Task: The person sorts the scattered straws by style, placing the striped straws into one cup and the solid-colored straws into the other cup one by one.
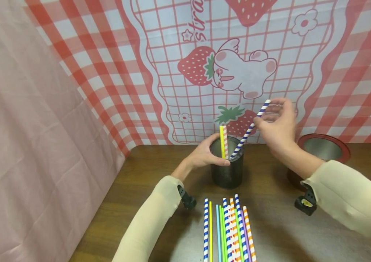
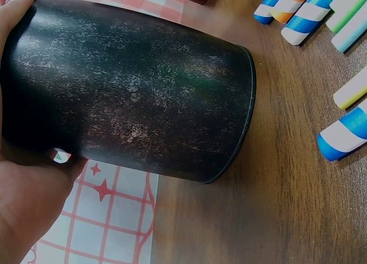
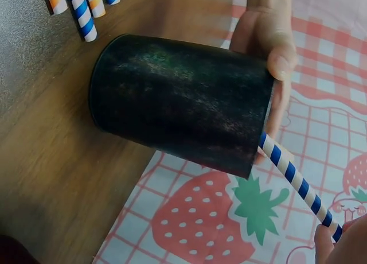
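Blue-striped straw is slanting into the cup left hand is gripping, right hand pinching it; tip hidden, probably needing lowering.

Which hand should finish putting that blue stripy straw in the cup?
Probably the right hand: it pinches the striped straw, whose lower end is at the mouth of the dark cup. The left hand holds the cup.

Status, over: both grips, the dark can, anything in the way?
Left grip holds dark can near rim. Right grip pinches blue-striped straw, lower end in can's mouth. Yellow straw, pink-striped straw inside; no obstruction visible.
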The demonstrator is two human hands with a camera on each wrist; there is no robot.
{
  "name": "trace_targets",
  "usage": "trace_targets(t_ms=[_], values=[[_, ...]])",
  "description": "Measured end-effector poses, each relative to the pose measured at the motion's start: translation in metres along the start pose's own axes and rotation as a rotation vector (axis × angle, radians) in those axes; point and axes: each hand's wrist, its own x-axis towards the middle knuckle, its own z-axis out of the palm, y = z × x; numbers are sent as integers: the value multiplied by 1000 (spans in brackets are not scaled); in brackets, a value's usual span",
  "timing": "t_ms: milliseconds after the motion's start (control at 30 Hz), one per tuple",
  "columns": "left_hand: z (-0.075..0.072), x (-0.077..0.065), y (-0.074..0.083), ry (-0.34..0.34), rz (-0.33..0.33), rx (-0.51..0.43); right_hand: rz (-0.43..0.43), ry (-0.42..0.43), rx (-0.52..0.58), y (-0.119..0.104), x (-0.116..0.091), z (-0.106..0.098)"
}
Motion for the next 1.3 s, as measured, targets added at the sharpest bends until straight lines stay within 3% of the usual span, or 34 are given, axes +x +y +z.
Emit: trace_targets(t_ms=[300, 533, 667, 933, 1300], values=[[0, -1, 3, -3, -2, -17, -59, -14, -57, 8, -6, 14], [-4, -13, 32, -35, -9, -29, -106, -13, -131, 14, -9, 19], [-5, -15, 36, -33, -11, -21, -121, -28, -138, 17, -11, 23], [0, -1, 5, -5, -4, -38, -101, -66, -155, 21, -14, 27], [1, -2, 3, 7, 14, -46, -111, -101, -164, 24, -17, 32]])
